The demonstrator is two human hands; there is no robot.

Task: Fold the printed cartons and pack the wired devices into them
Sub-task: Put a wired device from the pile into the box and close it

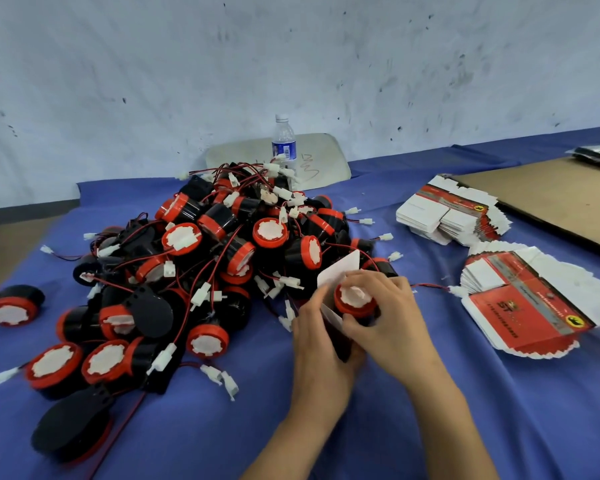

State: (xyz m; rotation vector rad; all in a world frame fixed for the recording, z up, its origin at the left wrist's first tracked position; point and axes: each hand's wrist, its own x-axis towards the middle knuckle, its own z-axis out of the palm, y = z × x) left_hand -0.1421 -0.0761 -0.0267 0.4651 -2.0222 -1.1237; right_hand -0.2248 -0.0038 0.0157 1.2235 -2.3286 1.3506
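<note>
A big heap of black-and-red round wired devices (pixel 201 258) with white connectors covers the left and middle of the blue table. My left hand (pixel 321 344) grips a folded carton (pixel 338 282), whose white flap stands up. My right hand (pixel 385 313) holds one red-rimmed device (pixel 355 299) at the carton's open mouth, fingers curled round it. Its red wire trails right toward a white connector (pixel 458 291). Two fanned stacks of flat printed cartons lie to the right, one nearer (pixel 541 306) and one farther (pixel 451 213).
A water bottle (pixel 284 147) stands behind the heap against a pale board (pixel 319 157). A brown cardboard sheet (pixel 555 199) lies at the far right. One stray device (pixel 13 306) sits at the left edge. A scuffed white wall rises behind the table.
</note>
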